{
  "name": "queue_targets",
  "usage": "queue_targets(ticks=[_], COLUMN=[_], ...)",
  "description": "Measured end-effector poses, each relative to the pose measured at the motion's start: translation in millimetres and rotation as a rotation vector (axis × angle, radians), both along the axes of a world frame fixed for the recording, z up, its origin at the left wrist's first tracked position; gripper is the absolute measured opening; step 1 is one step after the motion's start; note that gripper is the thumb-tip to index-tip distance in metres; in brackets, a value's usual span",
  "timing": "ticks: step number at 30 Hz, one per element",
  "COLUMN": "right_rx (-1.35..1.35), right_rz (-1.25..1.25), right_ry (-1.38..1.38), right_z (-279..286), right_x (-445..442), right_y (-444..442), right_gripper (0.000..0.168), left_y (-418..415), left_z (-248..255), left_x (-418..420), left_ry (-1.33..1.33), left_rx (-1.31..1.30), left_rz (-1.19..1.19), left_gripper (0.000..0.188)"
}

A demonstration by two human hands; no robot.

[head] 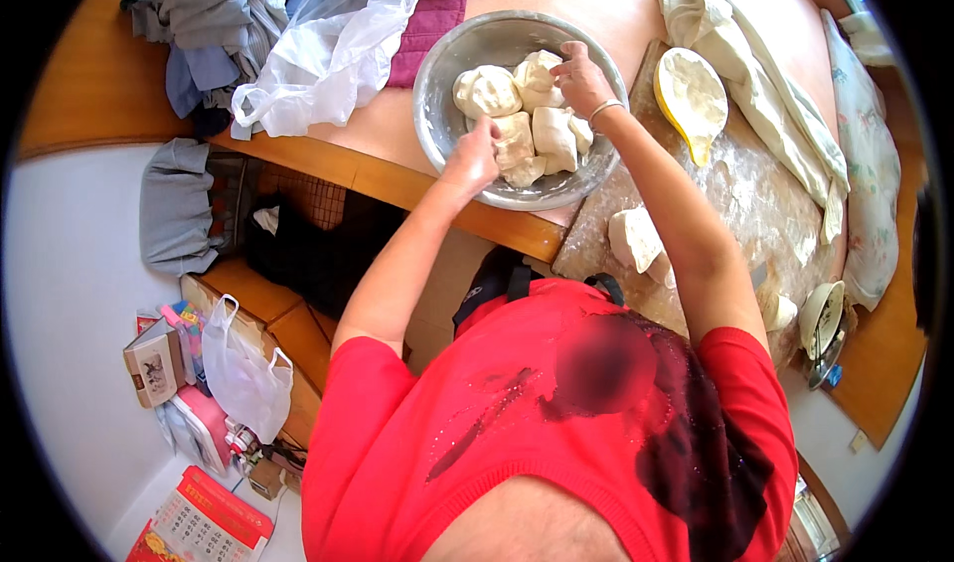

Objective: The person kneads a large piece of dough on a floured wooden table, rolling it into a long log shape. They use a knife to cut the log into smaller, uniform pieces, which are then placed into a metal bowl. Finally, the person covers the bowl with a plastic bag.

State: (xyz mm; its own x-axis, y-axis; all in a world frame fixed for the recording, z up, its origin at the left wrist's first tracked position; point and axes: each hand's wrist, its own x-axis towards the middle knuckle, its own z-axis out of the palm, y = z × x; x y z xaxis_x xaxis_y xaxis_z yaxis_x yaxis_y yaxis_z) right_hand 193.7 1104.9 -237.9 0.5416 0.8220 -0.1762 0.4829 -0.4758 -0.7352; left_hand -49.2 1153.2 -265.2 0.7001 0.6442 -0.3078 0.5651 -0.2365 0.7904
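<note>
A large metal basin [430, 107] on the table holds several pale lumps of dough [555, 139]. My left hand [472, 158] reaches over its near left side, fingers curled against a flattened dough piece [514, 141]. At the far right of the basin, my right hand [585, 81], with a bangle [605, 107] on its wrist, has its fingertips beside another dough lump [538, 70]. Whether either hand grips dough is hidden by the fingers. To the right, a floured wooden board [745, 189] carries more dough [633, 238], partly behind my right forearm.
A yellow scoop [692, 100] of flour and a long cream cloth [768, 107] lie on the board's far side. A bowl [821, 320] sits by its right edge. Left of the basin are a clear plastic bag [320, 55] and piled clothes [209, 18]. The table's wooden edge [387, 193] runs before me.
</note>
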Motion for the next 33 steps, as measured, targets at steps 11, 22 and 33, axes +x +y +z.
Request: queue_targets(ticks=[11,22,33], right_rx=[0.054,-0.016,-0.081], right_rz=[0.588,0.472,0.156], right_ry=[-0.307,-0.037,0.077], right_z=[-9,-28,34], right_x=[-102,-105,-87], right_y=[-68,-48,-33], right_gripper=[0.011,0.023,0.04], left_y=[15,201,168], left_z=[62,91,139], left_x=[-29,-148,-89], left_ry=[-0.184,0.026,-0.763], left_rx=[0.376,0.914,-0.315], left_rz=[0.089,0.796,0.917], left_gripper=[0.011,0.107,0.036])
